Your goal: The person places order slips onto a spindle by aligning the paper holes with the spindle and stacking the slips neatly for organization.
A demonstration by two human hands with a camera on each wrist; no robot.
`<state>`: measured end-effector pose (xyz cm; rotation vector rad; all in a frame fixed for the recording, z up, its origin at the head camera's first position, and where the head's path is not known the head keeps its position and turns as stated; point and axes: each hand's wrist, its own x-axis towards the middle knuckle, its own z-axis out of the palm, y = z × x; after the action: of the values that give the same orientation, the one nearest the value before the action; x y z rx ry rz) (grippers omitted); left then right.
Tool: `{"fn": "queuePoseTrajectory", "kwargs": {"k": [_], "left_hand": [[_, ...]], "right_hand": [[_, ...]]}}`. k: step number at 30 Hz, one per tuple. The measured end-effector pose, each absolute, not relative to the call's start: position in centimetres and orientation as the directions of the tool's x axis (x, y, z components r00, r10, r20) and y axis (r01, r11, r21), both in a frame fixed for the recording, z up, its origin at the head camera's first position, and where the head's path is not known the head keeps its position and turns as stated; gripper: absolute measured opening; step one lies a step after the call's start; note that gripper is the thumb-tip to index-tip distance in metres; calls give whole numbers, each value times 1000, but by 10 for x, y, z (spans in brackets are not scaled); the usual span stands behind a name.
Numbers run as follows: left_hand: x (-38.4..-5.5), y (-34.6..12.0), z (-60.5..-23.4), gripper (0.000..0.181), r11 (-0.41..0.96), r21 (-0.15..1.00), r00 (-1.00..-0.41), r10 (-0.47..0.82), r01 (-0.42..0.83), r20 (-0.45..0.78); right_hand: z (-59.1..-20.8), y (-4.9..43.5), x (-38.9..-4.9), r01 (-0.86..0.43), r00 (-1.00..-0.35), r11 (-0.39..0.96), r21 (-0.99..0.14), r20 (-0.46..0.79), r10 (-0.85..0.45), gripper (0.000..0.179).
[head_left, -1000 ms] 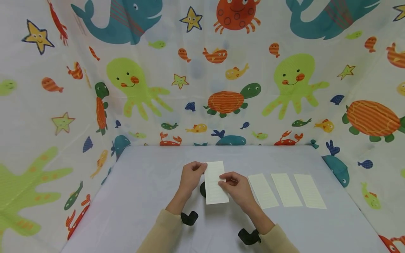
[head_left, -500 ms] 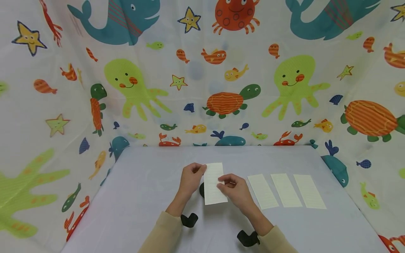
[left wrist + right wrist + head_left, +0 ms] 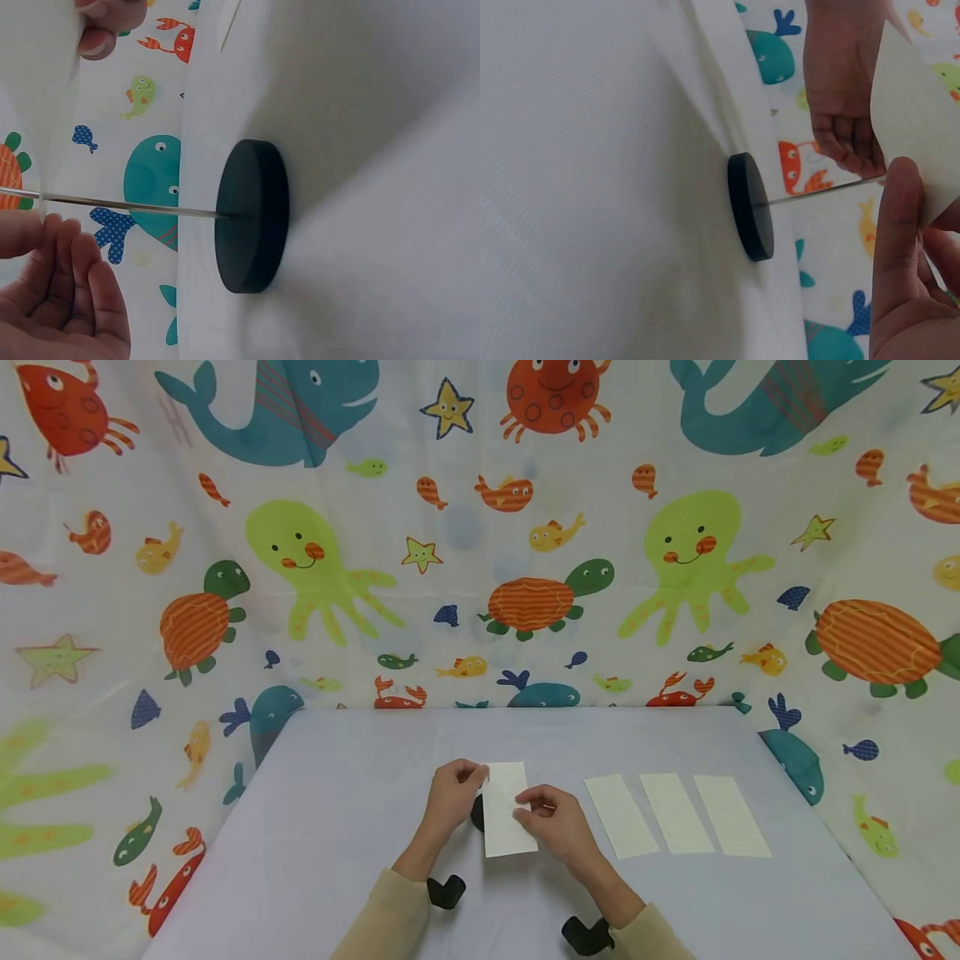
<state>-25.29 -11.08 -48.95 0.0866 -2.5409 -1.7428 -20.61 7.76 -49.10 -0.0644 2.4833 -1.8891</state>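
Left hand [image 3: 450,797]: thumb and index pinch the upper left corner of a white sheet [image 3: 504,827], mid-frame in the head view. Right hand [image 3: 555,827]: thumb and index grip the same sheet's right edge, about halfway down. Sheet is held up off the desk [image 3: 337,793], long side roughly vertical in the head view.

Round black base [image 3: 255,217] on the desk; head view shows only a dark sliver at the sheet's left edge, just below centre. Left wrist view has it right of centre, thin metal rod [image 3: 150,207] running from its face out to the left fingertips at the left of the frame. Can't tell if the sheet is fixed to the rod; fingers cover that spot.

Three more sheets [image 3: 678,814] lie flat on the desk, right of centre, in a row, gaps between, tilted slightly.

Tan sleeves [image 3: 386,914] at bottom of frame, black wrist mounts [image 3: 446,892] at both wrists. Curtain [image 3: 450,647] with sea-animal prints fills the top and both sides: whales, green octopuses [image 3: 295,531], turtles, crabs.
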Motion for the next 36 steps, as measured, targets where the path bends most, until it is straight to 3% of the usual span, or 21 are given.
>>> {"fn": "queuePoseTrajectory", "kwargs": {"k": [9,23,36], "left_hand": [[-251,-109,-506,13,407,913,-996,-93,-23,16],[-247,-106,-527,9,497,867,-998,-66,-16,20],[-241,-106,-536,9,612,790,-998,-14,34,54]], "right_hand": [[-504,82,-204,-21,-994,304,-952,-14,-112,17],[-518,86,-194,-160,-971,472,-867,53,-232,16],[-523,90,-186,-193,-940,522,-831,4,-341,19]]}}
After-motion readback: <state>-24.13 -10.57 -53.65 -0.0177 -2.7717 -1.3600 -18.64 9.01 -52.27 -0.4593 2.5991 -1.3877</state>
